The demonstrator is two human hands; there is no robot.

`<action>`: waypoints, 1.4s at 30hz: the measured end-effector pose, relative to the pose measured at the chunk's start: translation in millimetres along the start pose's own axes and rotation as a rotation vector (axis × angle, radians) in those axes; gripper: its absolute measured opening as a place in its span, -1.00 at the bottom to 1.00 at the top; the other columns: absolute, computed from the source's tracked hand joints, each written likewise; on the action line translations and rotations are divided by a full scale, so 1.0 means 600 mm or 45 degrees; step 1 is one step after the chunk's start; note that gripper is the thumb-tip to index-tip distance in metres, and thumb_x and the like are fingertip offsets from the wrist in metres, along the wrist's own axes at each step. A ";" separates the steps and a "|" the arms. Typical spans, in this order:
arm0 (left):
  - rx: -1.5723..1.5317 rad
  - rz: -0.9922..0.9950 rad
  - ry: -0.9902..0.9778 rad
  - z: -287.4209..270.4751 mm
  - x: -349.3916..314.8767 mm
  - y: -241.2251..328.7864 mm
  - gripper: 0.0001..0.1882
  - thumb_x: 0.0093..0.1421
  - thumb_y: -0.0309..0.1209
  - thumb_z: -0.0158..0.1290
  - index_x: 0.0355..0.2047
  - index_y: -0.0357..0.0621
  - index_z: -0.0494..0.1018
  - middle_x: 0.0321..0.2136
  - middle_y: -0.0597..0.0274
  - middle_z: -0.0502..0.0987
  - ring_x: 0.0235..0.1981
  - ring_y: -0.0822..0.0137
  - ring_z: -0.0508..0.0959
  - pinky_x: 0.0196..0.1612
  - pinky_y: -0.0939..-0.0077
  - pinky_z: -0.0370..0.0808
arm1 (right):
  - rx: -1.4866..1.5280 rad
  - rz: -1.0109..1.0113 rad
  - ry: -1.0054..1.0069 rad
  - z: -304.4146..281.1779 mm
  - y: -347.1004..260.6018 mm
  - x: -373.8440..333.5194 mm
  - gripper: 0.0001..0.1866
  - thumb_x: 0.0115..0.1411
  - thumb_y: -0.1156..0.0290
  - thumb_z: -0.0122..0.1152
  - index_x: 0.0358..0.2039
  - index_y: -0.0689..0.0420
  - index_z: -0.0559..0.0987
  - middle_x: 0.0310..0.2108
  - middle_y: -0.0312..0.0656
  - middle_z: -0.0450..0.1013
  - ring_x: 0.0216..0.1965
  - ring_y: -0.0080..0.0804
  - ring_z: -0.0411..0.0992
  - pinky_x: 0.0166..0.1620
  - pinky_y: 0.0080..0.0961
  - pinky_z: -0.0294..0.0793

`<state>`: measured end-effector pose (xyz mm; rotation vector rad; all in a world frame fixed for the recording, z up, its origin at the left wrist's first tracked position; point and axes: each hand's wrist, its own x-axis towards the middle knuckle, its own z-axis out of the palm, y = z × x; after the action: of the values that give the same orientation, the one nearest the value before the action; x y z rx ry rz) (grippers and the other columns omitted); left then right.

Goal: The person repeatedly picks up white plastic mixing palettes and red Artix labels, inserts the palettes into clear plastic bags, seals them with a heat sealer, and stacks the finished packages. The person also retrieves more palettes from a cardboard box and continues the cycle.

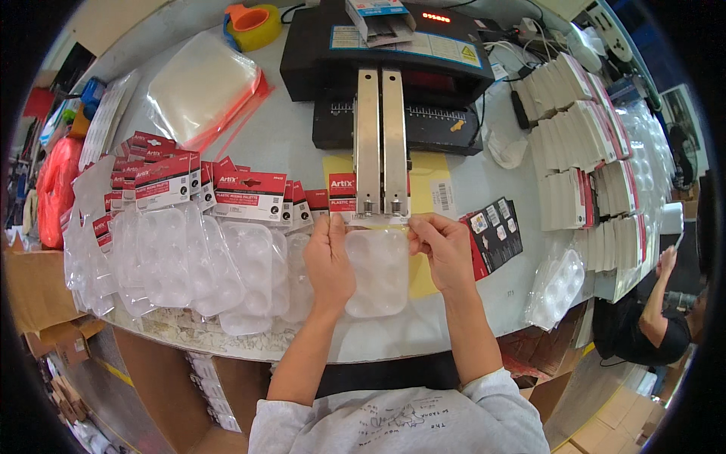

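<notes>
Between my hands lies a clear bagged plastic mixing palette [376, 276] with round wells. Its red and white header card [342, 194] sits under the two metal arms [368, 144] of a black electric stapling machine [321, 60]. My left hand [330, 265] is closed on the left edge of the package, thumb pointing away from me. At the top right corner, my right hand [445, 250] pinches the package between thumb and fingers. The exact grip points are partly covered by my fingers. A yellow sheet [425, 265] lies beneath.
Several carded palettes [170, 257] overlap at left. Clear bags [200, 87] and a tape roll [253, 29] lie behind them. Card stacks [563, 151] stand at right, near loose palettes [558, 287] and a dark printed card [495, 231]. A co-worker [654, 325] is at far right.
</notes>
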<state>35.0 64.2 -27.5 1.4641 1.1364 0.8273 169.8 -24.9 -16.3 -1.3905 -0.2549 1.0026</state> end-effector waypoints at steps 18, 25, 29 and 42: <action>0.980 0.020 0.448 -0.468 0.158 0.089 -0.58 0.25 -0.19 -0.11 -0.48 -0.39 0.40 -0.56 0.06 0.45 -0.45 0.20 0.40 -0.28 0.31 0.29 | -1.275 -0.739 0.969 -0.250 -0.086 -0.186 -0.82 0.21 0.43 0.07 -0.22 0.21 0.55 -0.31 -0.28 0.47 -0.31 -0.56 0.39 -0.26 -0.64 0.36; 0.747 0.866 0.565 -0.299 0.017 0.112 -0.71 0.26 -0.43 -0.10 -0.08 -0.36 0.38 -0.16 0.07 0.42 -0.14 0.27 0.42 -0.08 0.45 0.37 | -1.653 -0.394 1.454 -0.364 -0.093 -0.302 -0.67 0.15 0.36 0.12 -0.08 0.22 0.45 -0.15 -0.06 0.39 -0.12 -0.18 0.35 -0.03 -0.39 0.31; 0.143 0.388 -0.874 0.003 -0.162 0.096 -0.57 0.01 -0.50 0.08 -0.06 -0.31 0.35 -0.04 -0.03 0.38 -0.02 0.13 0.39 -0.06 0.35 0.39 | -1.552 -0.240 1.321 -0.426 -0.034 -0.313 -0.38 0.11 0.00 0.14 0.00 0.24 0.36 -0.03 0.04 0.31 0.06 -0.06 0.23 0.09 -0.19 0.20; 0.055 0.162 -1.453 0.343 -0.257 0.076 -0.19 0.09 -0.26 0.07 0.19 -0.43 -0.07 0.12 -0.30 0.12 0.18 -0.11 0.14 0.19 0.23 0.14 | -0.311 -0.105 0.571 -0.401 -0.030 -0.273 -0.41 0.02 0.32 0.30 0.01 0.31 0.33 -0.15 -0.14 0.42 -0.15 -0.45 0.38 -0.05 -0.49 0.36</action>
<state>188.2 -146.7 -12.8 1.6720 0.1912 -0.0405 246.3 -305.0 9.6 -1.7715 -0.1001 0.5825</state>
